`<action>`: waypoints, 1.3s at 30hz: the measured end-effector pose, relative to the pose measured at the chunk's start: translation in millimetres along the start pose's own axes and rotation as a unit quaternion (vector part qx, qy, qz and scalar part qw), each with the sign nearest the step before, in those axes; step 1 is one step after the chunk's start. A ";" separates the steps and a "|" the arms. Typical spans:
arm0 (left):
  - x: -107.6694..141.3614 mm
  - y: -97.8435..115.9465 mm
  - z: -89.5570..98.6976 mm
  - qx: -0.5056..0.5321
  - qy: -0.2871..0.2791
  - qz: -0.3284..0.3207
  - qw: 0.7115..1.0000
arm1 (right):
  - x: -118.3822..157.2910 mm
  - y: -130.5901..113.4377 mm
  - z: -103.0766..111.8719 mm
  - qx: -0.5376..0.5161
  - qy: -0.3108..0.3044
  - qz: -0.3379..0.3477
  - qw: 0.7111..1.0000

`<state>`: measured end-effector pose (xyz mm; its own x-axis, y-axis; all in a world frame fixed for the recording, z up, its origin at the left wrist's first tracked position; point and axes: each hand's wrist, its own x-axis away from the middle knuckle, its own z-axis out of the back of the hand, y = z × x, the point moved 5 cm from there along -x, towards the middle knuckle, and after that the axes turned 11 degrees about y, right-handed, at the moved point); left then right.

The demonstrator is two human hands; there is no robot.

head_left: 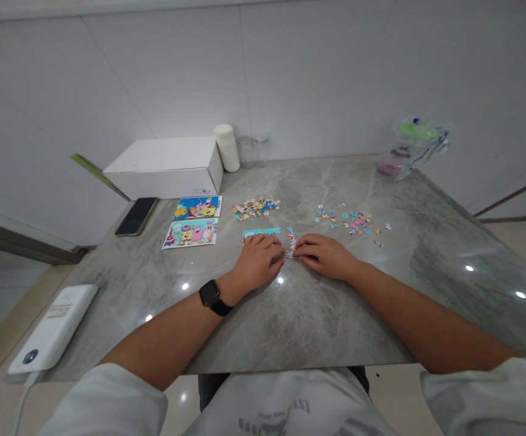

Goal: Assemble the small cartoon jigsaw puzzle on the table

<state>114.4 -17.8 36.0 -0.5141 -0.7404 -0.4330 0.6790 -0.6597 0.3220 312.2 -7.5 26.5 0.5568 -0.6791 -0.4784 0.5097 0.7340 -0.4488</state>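
Observation:
My left hand [259,259], with a black watch on its wrist, rests over a partly joined jigsaw puzzle [263,231]. Its thumb and fingers pinch at the puzzle's lower edge. Facing it, my right hand [324,255] has its fingertips closed on small puzzle pieces [291,236] at the right-hand strip. The fingertips of both hands nearly meet there, and they cover much of what they hold. Loose puzzle pieces [358,223] lie scattered beyond my right hand. Another heap of pieces [256,208] lies behind the joined part.
Two cartoon picture cards [190,233] lie at left, near a phone [136,216]. A white box [165,166], a white bottle [227,148] and clear jars [253,151] stand at the back. A plastic bag [410,150] sits back right, a white power bank [54,327] front left.

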 end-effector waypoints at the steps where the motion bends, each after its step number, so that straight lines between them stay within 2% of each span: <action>1: 0.2 1.3 -0.6 0.004 -0.007 -0.011 1.000 | -0.1 -0.1 -0.1 0.002 0.000 0.003 1.000; 9: 0.4 4.9 -3.2 0.021 -0.024 -0.040 0.999 | -0.2 1.6 -1.5 0.003 0.003 0.003 1.000; 16: 1.4 8.8 -2.3 -0.036 -0.035 -0.068 0.996 | 1.2 2.0 -2.7 0.034 -0.014 0.012 0.999; 39: 1.6 10.0 -1.8 -0.019 -0.025 -0.051 0.998 | 1.2 -1.8 -0.2 0.055 -0.015 0.021 0.998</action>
<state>121.4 -25.3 37.0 -0.6068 -0.6751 -0.4197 0.6405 -0.7279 0.2449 311.8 -9.6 26.6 0.5982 -0.6481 -0.4713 0.5527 0.7596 -0.3429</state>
